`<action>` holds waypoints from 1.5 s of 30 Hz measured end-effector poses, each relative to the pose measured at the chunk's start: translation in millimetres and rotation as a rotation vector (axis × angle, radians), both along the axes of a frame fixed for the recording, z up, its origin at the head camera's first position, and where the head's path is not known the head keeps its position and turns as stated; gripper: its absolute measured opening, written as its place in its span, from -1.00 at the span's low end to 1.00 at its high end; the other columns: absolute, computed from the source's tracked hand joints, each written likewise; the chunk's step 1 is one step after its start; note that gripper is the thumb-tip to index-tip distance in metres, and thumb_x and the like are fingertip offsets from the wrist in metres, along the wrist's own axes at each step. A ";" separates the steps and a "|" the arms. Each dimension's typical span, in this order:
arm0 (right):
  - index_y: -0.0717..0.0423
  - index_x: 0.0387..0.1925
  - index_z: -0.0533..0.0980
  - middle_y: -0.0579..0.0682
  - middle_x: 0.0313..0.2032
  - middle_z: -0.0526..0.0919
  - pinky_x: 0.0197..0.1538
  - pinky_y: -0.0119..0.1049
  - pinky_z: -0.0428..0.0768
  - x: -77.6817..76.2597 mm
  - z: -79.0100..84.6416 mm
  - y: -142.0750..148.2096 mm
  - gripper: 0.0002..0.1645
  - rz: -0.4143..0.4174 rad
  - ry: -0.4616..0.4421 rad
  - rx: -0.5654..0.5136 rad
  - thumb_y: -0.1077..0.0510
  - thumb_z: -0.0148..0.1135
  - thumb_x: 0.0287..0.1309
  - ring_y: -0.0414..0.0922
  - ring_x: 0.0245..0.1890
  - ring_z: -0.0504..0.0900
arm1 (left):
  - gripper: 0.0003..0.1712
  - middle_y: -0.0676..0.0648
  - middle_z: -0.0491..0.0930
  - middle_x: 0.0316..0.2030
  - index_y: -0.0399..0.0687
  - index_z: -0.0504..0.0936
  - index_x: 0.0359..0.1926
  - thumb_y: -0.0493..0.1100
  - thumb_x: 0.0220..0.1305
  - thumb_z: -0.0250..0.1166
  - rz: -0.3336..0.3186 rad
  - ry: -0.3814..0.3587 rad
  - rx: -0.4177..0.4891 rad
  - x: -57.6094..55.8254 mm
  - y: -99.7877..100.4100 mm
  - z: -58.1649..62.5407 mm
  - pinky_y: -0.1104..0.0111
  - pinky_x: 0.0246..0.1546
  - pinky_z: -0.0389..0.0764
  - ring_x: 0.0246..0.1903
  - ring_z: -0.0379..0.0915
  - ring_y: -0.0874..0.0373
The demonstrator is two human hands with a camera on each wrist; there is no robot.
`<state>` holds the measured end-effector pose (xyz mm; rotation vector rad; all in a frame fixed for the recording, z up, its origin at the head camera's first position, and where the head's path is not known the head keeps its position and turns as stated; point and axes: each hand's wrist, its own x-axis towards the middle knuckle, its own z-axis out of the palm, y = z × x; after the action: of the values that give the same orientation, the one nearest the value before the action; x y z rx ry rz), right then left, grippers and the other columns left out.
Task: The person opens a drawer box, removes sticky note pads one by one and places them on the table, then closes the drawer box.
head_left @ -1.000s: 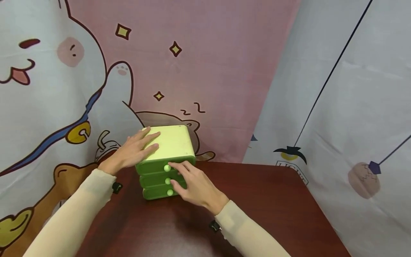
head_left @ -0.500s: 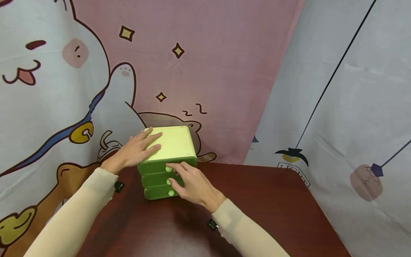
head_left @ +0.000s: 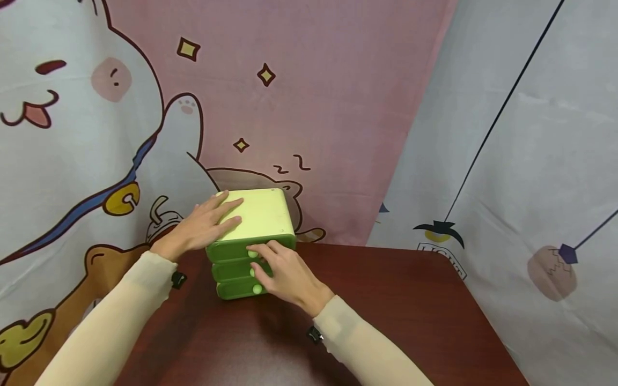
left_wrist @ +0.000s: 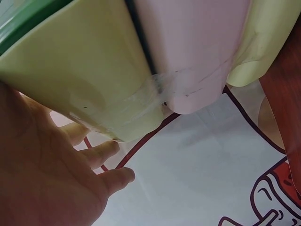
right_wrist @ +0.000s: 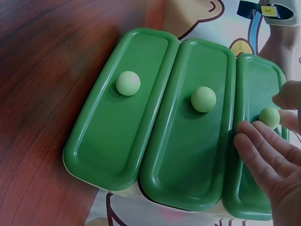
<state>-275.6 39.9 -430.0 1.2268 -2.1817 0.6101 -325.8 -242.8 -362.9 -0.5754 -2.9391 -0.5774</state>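
A small three-drawer cabinet has a pale yellow top and green drawer fronts. A round light-green knob sits on each front, and all the drawers look closed. My left hand rests fingers spread over the top's left edge. In the left wrist view, its fingers lie against the pale yellow body. My right hand is at the front, index fingertip on the top knob, thumb just below it. Other right fingers lie against the top drawer front. The fingers are not visibly curled round the knob.
The cabinet stands on a dark red-brown table. Behind it hangs a cartoon-printed cloth, close to the cabinet's back. The cabinet's middle section is pink on its side, with clear tape across it.
My right hand has moved slightly left and its index fingertip now covers part of the top knob. The left hand stays on the cabinet. The head view has shifted a little.
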 end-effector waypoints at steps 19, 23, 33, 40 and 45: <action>0.11 0.32 0.74 0.00 -0.02 0.86 -0.07 -0.38 0.87 1.1 1.6 -2.7 -0.63 -0.015 -0.023 -0.005 0.15 0.49 0.62 -0.22 -0.07 0.90 | -0.14 -0.36 -0.16 0.92 0.21 0.15 0.92 0.42 0.87 -0.09 -0.007 -0.009 0.004 1.8 0.9 1.6 -0.70 0.73 -0.24 0.88 -0.27 -0.57; 0.11 0.31 0.74 0.01 -0.03 0.86 -0.07 -0.38 0.87 1.1 2.0 -3.4 -0.64 -0.018 -0.027 -0.013 0.15 0.50 0.61 -0.21 -0.08 0.90 | -0.14 -0.35 -0.16 0.92 0.21 0.15 0.92 0.43 0.87 -0.10 -0.006 -0.008 0.003 1.6 0.9 1.8 -0.69 0.73 -0.24 0.88 -0.26 -0.57; 0.09 0.24 0.76 -0.02 -0.06 0.88 -0.09 -0.43 0.85 0.0 1.2 -5.1 -0.70 -0.027 -0.022 -0.027 0.17 0.52 0.59 -0.24 -0.12 0.91 | -0.13 -0.34 -0.16 0.93 0.23 0.15 0.93 0.44 0.86 -0.10 -0.006 -0.013 0.005 1.4 0.8 2.4 -0.69 0.73 -0.25 0.88 -0.27 -0.56; 0.09 0.21 0.76 -0.02 -0.09 0.87 -0.13 -0.46 0.84 0.9 1.1 -4.8 -0.72 -0.020 -0.014 -0.032 0.18 0.54 0.58 -0.26 -0.16 0.91 | -0.13 -0.34 -0.15 0.93 0.23 0.15 0.92 0.45 0.86 -0.10 -0.001 -0.010 -0.004 0.4 1.1 1.8 -0.68 0.74 -0.21 0.88 -0.25 -0.55; 0.10 0.19 0.76 -0.01 -0.11 0.86 -0.18 -0.47 0.83 3.4 1.3 -4.5 -0.72 -0.011 0.003 -0.043 0.20 0.57 0.55 -0.26 -0.18 0.92 | -0.13 -0.34 -0.16 0.93 0.23 0.15 0.92 0.44 0.86 -0.10 -0.002 -0.013 0.001 0.6 1.1 2.0 -0.68 0.74 -0.23 0.89 -0.26 -0.54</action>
<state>-272.2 35.4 -428.7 1.1914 -2.1605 0.6473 -325.3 -241.8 -360.9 -0.5772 -2.9505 -0.5848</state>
